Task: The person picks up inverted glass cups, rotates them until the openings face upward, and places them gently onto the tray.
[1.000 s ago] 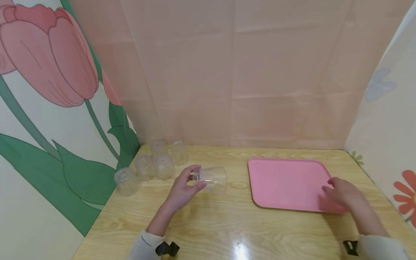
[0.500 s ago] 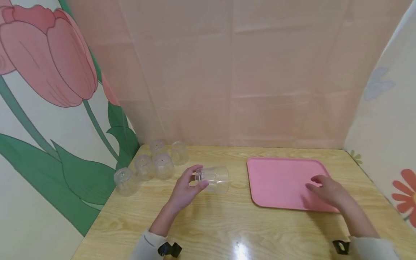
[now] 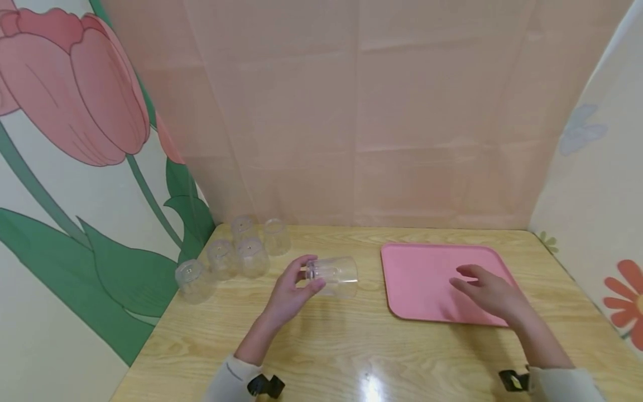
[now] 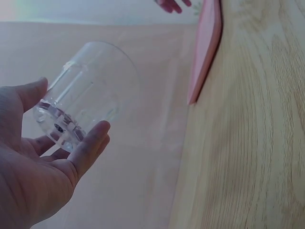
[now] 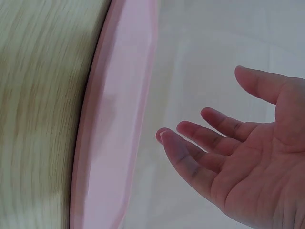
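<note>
My left hand (image 3: 292, 293) holds a clear plastic cup (image 3: 337, 277) by its base end, thumb on one side and fingers on the other. The cup lies sideways in the air above the table, its mouth pointing right. In the left wrist view the thumb and fingertips grip the cup (image 4: 90, 90) near its thick bottom. My right hand (image 3: 489, 293) hovers over the right part of a pink tray (image 3: 422, 285), fingers loosely bent and holding nothing. The right wrist view shows that palm (image 5: 257, 167) with fingers spread beside the tray (image 5: 119, 114).
Several clear cups (image 3: 253, 258) stand upside down in a cluster at the table's back left, beside the tulip-printed wall (image 3: 75, 89). One cup (image 3: 195, 281) sits nearest the left edge. A pinkish sheet (image 3: 402, 111) hangs behind the wood-grain table (image 3: 341, 346).
My right hand has moved left over the tray, from its right edge inward. My left hand has shifted slightly right with the cup.
</note>
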Demonstrator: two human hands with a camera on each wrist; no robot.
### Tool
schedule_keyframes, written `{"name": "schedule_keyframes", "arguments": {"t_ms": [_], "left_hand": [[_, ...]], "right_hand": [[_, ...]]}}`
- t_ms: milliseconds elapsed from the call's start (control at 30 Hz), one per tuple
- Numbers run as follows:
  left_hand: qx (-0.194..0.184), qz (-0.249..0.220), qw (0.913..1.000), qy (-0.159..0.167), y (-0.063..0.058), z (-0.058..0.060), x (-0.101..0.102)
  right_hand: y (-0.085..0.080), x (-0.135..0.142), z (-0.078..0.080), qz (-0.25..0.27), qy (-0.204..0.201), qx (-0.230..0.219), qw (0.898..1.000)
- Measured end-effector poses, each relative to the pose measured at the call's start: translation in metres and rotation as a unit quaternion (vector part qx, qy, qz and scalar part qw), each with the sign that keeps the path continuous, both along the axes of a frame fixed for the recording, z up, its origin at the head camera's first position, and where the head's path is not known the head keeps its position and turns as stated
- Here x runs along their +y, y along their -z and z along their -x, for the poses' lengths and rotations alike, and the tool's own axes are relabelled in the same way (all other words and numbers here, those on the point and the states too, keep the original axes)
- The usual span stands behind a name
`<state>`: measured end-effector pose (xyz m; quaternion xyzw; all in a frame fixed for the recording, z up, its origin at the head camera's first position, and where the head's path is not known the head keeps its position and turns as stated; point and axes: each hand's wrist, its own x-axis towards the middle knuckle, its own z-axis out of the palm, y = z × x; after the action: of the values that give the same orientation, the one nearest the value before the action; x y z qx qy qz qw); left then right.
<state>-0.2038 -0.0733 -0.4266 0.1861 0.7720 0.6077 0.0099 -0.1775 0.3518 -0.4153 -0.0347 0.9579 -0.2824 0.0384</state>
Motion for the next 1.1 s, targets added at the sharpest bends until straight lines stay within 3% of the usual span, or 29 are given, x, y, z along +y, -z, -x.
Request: {"name": "schedule_keyframes", "arguments": {"t_ms": [67, 300, 1100], "left_hand": [[0.001, -0.006, 1.0000, 0.004, -0.001, 0.000, 0.002], [-0.007, -0.011, 0.9997, 0.021, -0.028, -0.014, 0.008], [-0.016, -0.033, 0.9987, 0.036, -0.028, -0.012, 0.020]], "right_hand": [[-0.002, -0.004, 0.000, 0.015, -0.003, -0.006, 1.000], [-0.004, -0.017, 0.001, 0.076, -0.015, -0.020, 0.997], [-0.005, -0.063, 0.008, 0.219, -0.035, -0.080, 0.972]]}}
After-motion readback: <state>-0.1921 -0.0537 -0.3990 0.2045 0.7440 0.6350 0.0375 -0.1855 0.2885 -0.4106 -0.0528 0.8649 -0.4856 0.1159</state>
